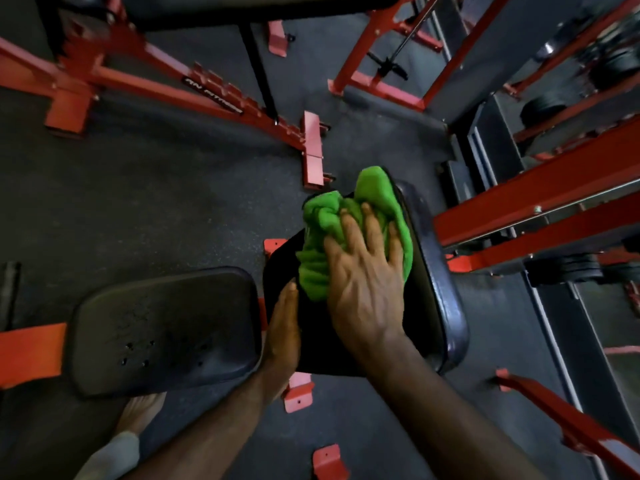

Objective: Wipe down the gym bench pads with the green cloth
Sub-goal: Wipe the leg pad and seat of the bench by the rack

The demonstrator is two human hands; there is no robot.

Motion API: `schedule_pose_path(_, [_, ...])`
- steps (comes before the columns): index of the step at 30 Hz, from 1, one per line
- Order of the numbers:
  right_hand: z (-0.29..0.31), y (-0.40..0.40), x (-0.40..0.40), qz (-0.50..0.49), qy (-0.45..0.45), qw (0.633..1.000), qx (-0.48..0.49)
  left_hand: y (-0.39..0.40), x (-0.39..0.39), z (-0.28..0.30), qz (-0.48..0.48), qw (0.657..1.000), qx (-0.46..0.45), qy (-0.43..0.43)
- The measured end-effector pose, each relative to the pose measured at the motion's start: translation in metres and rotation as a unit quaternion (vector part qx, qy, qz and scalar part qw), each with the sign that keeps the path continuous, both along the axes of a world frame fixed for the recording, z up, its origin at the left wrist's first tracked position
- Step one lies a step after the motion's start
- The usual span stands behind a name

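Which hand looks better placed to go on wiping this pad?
Right. The right hand already presses flat on the green cloth atop the black pad. The left hand only rests along that pad's left edge and has no hold on the cloth.

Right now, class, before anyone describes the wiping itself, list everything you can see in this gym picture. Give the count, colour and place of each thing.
green cloth: one, bright green, bunched on the right-hand pad
bench pads: two, black; one under the cloth, the other to its left, with small holes
frames: several, red, across the top and down the right side
weight plates: several, dark, on the racks at far right
floor: one, dark grey, under everything
foot: one, bare, lower left, below the left pad
left hand: one, against the near left edge of the pad under the cloth
right hand: one, fingers spread, pressing on the cloth
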State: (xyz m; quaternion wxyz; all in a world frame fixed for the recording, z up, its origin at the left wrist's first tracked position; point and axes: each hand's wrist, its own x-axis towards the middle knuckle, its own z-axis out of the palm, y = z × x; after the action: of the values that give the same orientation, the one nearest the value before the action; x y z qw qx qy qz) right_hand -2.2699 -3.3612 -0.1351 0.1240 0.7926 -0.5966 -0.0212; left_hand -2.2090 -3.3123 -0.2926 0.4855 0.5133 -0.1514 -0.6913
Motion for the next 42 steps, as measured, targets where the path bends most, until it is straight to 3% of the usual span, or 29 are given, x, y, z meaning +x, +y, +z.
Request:
schedule_pose_path(3, [-0.011, 0.036, -0.011, 0.03, 0.051, 0.996, 0.073, -0.01, 0.001, 0.021, 0.031, 1.0, 0.0, -0.005])
schedule_pose_path(6, [0.005, 0.063, -0.029, 0.055, 0.014, 0.992, 0.112, -0.008, -0.01, 0.017, -0.005, 0.997, -0.047, -0.056])
schedule_pose_path(11, [0.045, 0.025, -0.026, -0.028, -0.069, 0.996, -0.053, -0.002, -0.013, 0.046, 0.035, 0.999, -0.031, 0.005])
schedule_pose_path(16, [0.031, 0.075, -0.049, 0.067, -0.088, 0.994, 0.011, 0.01, -0.013, 0.038, -0.057, 0.987, -0.098, -0.114])
schedule_pose_path(20, [0.058, 0.047, -0.058, -0.069, -0.187, 0.98, -0.023, 0.002, -0.021, 0.047, -0.021, 0.99, -0.093, -0.108])
schedule_pose_path(22, [0.071, 0.007, -0.051, -0.105, -0.22, 0.97, 0.013, -0.003, -0.027, 0.057, 0.013, 0.991, -0.098, -0.088])
schedule_pose_path(26, [0.085, -0.067, -0.034, -0.16, -0.221, 0.956, 0.106, -0.005, -0.039, 0.07, 0.033, 0.98, -0.133, -0.146])
schedule_pose_path(32, [0.061, 0.01, -0.051, -0.155, -0.273, 0.949, -0.02, -0.018, -0.031, 0.07, 0.077, 0.985, -0.131, -0.082])
schedule_pose_path(38, [0.033, 0.09, -0.061, -0.156, -0.236, 0.953, -0.107, -0.014, -0.023, 0.081, 0.042, 0.977, -0.152, -0.145])
schedule_pose_path(42, [0.003, 0.136, -0.052, -0.176, -0.288, 0.921, -0.194, -0.003, -0.029, 0.082, 0.014, 0.968, -0.168, -0.185])
